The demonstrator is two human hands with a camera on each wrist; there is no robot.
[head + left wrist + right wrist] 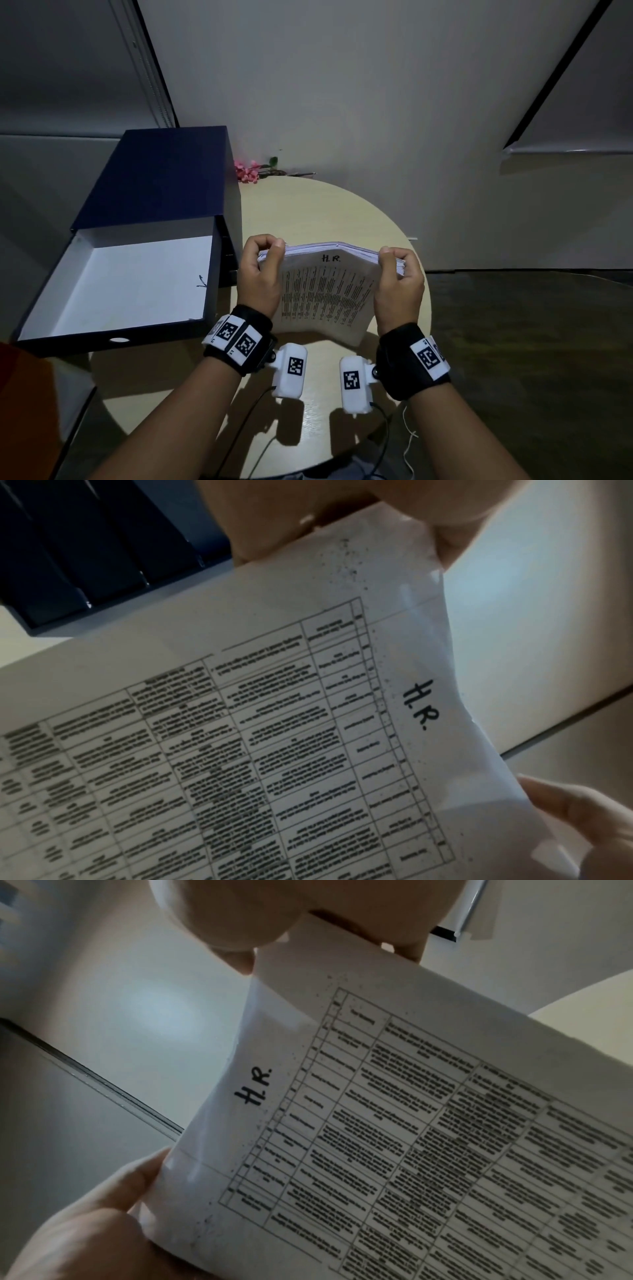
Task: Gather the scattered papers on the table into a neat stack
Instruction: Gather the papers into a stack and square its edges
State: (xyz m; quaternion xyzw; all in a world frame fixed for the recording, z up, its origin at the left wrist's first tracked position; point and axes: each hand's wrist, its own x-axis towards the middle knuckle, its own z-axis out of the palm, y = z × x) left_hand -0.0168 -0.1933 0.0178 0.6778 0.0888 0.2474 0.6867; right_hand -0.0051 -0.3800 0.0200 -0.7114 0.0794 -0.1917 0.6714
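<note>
The papers [325, 291] are already bunched into one thick wad, held up over the round table [308, 205] with the printed "H.R." sheet facing the person and the top edge running left to right between both hands, bowed in the middle. The open blue box [137, 240] sits just left of it. Left hand [260, 274] pinches the top-left corner, right hand [399, 284] clamps the top-right, thumbs in front. Looks like squaring-up is next, probably tapping the bottom edge down on the table
</note>
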